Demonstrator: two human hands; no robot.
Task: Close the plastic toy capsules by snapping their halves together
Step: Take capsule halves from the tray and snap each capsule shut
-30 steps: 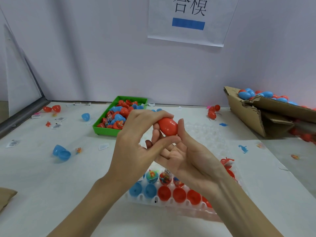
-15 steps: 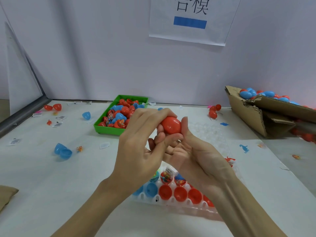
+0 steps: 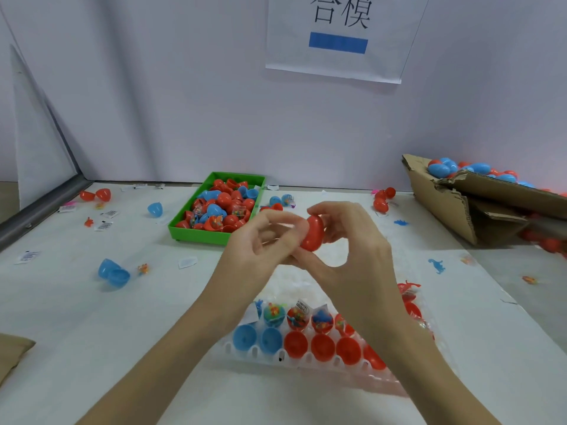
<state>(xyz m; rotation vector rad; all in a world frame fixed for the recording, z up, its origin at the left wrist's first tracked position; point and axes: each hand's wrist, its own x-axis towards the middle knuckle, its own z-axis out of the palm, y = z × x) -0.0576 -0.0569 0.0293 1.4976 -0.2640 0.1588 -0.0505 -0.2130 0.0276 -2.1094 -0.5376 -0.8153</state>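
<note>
Nearest, a white tray (image 3: 254,352) holds open halves. Above it, the left hand (image 3: 260,250) and right hand (image 3: 352,250) both pinch a red capsule (image 3: 313,234), seemingly mid-snap; next likely a firm squeeze until the seam seats. A wall sheet (image 3: 340,35) reads "合模".

The capsule (image 3: 313,234) in my hands is plain red. My green tray (image 3: 196,236) holds red and blue halves. The white holder (image 3: 254,352) carries blue and red cups. The brown cardboard box (image 3: 445,207) sits on the white surface (image 3: 92,332).
</note>
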